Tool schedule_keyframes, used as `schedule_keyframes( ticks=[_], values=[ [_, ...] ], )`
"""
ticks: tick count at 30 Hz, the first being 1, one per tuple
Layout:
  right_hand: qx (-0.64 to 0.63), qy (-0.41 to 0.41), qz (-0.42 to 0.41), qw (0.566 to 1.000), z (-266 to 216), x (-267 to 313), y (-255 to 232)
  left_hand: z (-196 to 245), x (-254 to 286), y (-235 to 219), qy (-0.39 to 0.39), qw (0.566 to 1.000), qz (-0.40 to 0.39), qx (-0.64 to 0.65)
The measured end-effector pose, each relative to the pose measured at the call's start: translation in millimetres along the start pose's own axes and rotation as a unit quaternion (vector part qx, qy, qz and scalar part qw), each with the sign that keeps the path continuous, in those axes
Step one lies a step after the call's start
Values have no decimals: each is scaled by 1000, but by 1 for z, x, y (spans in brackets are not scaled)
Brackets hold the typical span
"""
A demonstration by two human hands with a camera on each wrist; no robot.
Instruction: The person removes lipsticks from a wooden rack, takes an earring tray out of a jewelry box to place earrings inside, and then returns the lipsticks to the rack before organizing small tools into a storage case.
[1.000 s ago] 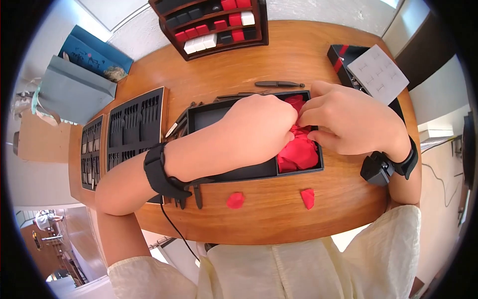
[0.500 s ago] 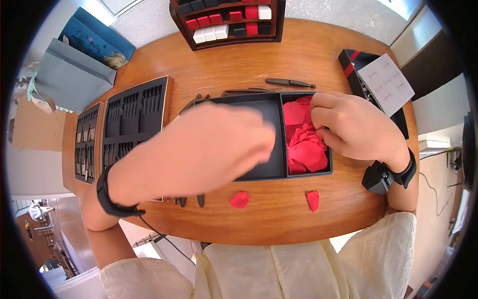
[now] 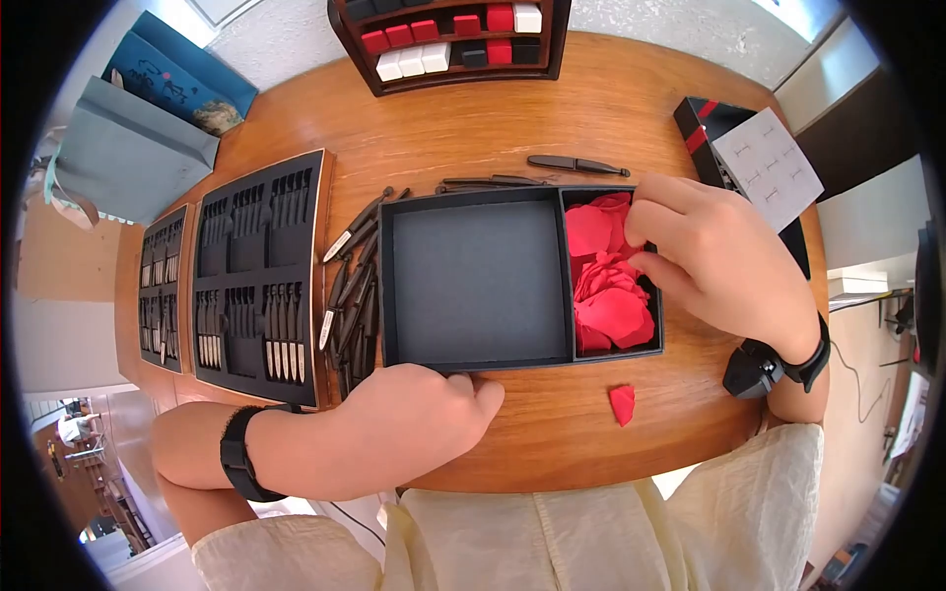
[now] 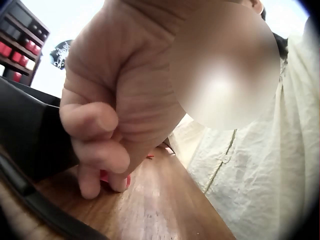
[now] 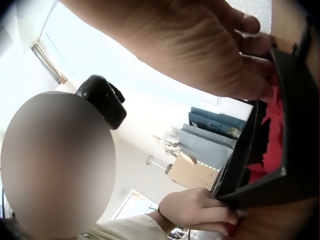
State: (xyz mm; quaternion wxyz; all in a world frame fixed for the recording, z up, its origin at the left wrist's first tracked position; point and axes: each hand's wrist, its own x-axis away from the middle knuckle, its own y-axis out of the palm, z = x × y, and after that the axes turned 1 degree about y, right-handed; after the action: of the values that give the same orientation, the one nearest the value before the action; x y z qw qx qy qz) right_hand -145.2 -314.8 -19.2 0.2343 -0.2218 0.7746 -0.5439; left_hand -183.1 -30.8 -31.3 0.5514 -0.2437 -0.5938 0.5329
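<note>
A black box (image 3: 478, 281) has a wide bare compartment on the left and a narrow one on the right that holds red artificial petals (image 3: 611, 310). My left hand (image 3: 424, 419) is low over the table just in front of the box, fingers curled. In the left wrist view, a red petal (image 4: 128, 181) shows at its fingertips, partly hidden by them. My right hand (image 3: 714, 251) reaches over the box's right wall, its loosely bent fingers touching the petals, with a gap between thumb and forefinger. Another loose petal (image 3: 622, 405) lies on the table in front of the box.
Left of the box lie several dark slim tools (image 3: 350, 315), beside slotted black trays (image 3: 258, 261). One such tool (image 3: 578, 165) lies behind. A shelf of small boxes (image 3: 453, 49), blue bags (image 3: 138, 148) and a ribboned black box (image 3: 705, 138) stand around.
My left hand has gone from the petal compartment down and left to the petal in front of the box, uncovering the wide compartment. The right hand has stayed at the petals.
</note>
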Motion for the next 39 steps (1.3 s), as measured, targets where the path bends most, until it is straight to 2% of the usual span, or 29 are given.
schedule_keyframes(
  ticks=[2, 4, 5, 7, 12, 14, 15, 17, 18, 19, 21, 23, 24, 26, 27, 28, 30, 31, 32, 34, 35, 37, 39],
  values=[
    [10, -9, 7, 1000, -2, 2, -1, -2, 1, -1, 6, 1000, 23, 19],
    [-19, -60, -34, 997, -1, 4, 1, -5, 0, -1, 12, 999, 13, 41],
    [-20, -58, -32, 998, -1, 4, 5, -6, -1, -2, 16, 998, 4, 64],
    [61, -92, -25, 994, 0, 1, 15, -6, -2, -2, 16, 997, -8, 69],
    [45, -70, 1, 997, 2, -1, 26, -3, -5, -10, 15, 995, -24, 98],
    [35, -80, 8, 996, 4, -1, 20, -1, -11, -31, -3, 982, 99, 162],
    [6, -56, 2, 998, 3, -2, 13, -3, -17, -36, -2, 982, 100, 163],
    [-21, -35, -7, 999, 4, -2, 6, -7, -34, -45, -36, 953, 266, 137],
    [-42, -33, 20, 998, 6, -1, 4, -13, -45, -50, -39, 944, 287, 160],
    [-61, -31, 44, 997, 8, -1, 2, -19, -55, -53, -44, 943, 283, 171],
    [-78, -47, 37, 995, 13, -1, -3, -31, -77, -55, -52, 937, 290, 191],
    [-104, -55, 29, 993, 13, 2, -5, -40, -96, -51, -80, 969, 196, 124],
    [-103, -55, 27, 993, 12, 3, -7, -37, -98, -49, -79, 969, 194, 128],
    [-104, -54, 30, 993, 12, 2, -11, -32, -100, -50, -104, 959, 254, 76],
    [-87, -59, 45, 994, 14, 2, -12, -25, -95, -47, -93, 950, 296, 22],
    [-69, -63, 59, 994, 16, 2, -13, -14, -92, -45, -89, 952, 293, 23],
    [-80, -41, 61, 994, 20, 2, -14, 7, -83, -41, -74, 945, 314, -60],
    [-90, -26, 63, 994, 22, 1, -16, 15, -81, -36, -33, 946, 310, -84],
    [-90, -26, 63, 994, 24, 0, -18, 22, -81, -32, -33, 947, 309, -84],
    [-65, -21, 46, 997, 27, -1, -21, 34, -84, -22, 104, 962, 252, -16],
    [-66, -23, 47, 996, 27, 0, -21, 38, -87, -18, 103, 962, 252, -17],
    [-67, -17, 47, 996, 26, 1, -21, 43, -93, -9, 158, 967, 201, -11],
    [-70, -33, 61, 995, 26, 2, -19, 46, -98, -3, 138, 971, 193, -17]
  ],
)
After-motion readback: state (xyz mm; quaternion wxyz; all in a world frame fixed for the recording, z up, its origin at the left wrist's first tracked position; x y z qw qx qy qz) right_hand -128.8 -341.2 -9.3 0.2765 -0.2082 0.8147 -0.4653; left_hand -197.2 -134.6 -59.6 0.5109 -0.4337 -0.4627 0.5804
